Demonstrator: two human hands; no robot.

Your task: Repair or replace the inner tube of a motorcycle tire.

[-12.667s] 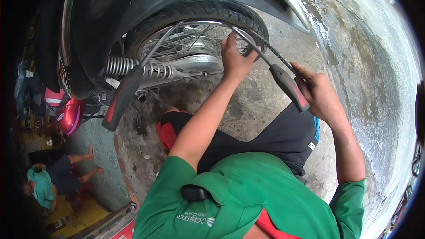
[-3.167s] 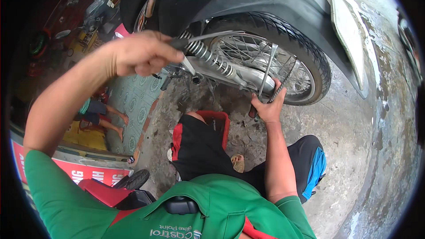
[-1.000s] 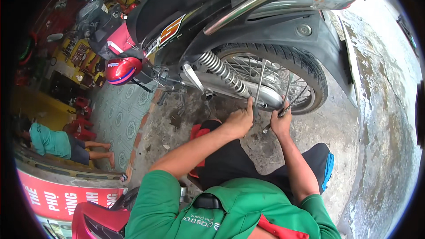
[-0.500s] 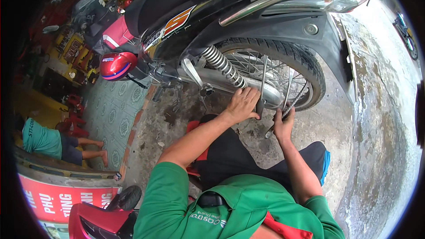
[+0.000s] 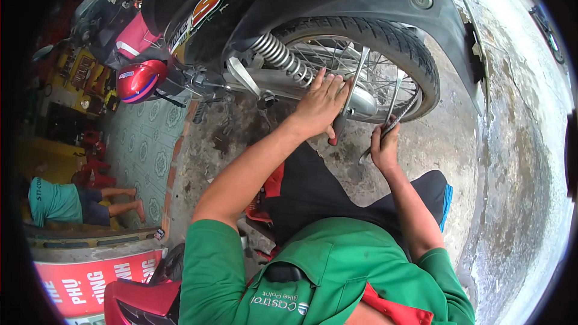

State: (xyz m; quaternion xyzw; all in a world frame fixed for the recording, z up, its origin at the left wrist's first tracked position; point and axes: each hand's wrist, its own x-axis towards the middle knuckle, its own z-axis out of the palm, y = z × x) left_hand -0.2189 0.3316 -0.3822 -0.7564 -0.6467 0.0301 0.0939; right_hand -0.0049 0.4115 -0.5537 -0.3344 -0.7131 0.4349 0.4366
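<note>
A motorbike's rear wheel [image 5: 399, 41] sits below a dark mudguard, with two metal levers set at its rim. My left hand [image 5: 319, 102] has its fingers stretched out beside the shock spring [image 5: 278, 57], lying against the dark-and-red handle of the left lever [image 5: 339, 129]. My right hand [image 5: 385, 144] grips a long dark textured metal rod [image 5: 401, 113] just below the right lever [image 5: 394, 93]; whether it also holds that lever's handle I cannot tell. The silver chain case [image 5: 367, 103] runs between my hands and the spokes.
A red helmet [image 5: 138, 78] and pink bag [image 5: 135, 39] lie at the left. A person in teal [image 5: 54, 201] is on the tiled floor [image 5: 150, 156]. A red-and-white sign [image 5: 90, 283] and red scooter [image 5: 138, 301] are lower left; concrete ground [image 5: 506, 144] extends right.
Since half a second ago my left hand has shifted up along the lever, fingers straighter. Both hands and the wheel appear higher in the view; my right hand still grips the rod.
</note>
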